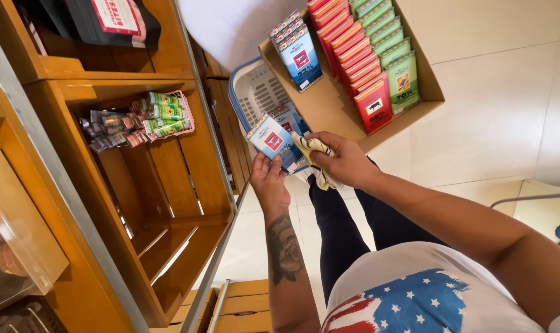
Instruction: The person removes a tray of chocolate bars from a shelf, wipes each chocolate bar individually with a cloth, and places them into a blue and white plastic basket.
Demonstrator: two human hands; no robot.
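Torso: a white shirt with a star-and-stripe print [409, 302] and dark trousers [348, 234] are being seen from above, nearest the camera.
Left hand: the left hand [269, 182], on a tattooed forearm, is being closed around the lower end of a blue chocolate bar [272, 140], thumb on one edge and fingers on the other.
Right hand: the right hand [344, 161] is being clenched on a crumpled pale yellow cloth [315, 154], which is being pressed against the side of the bar.
Held bar: the blue chocolate bar is being held upright between the two hands, just above the trousers and in front of the basket.
Basket: a blue-rimmed plastic basket [249, 92] is lying just behind the hands, with further blue bars [290, 116] showing in it.
Cardboard tray: an open cardboard tray [329, 105] is resting beyond the basket, holding a short row of blue bars [297, 49], a long row of red bars [354, 58] and a row of green bars [394, 52].
Shelving: a wooden crate shelf [162, 185] is standing to the left, with small wrapped packets [141, 120] lying in its upper compartment.
Floor: pale tiles [508, 92] are being seen farthest off.
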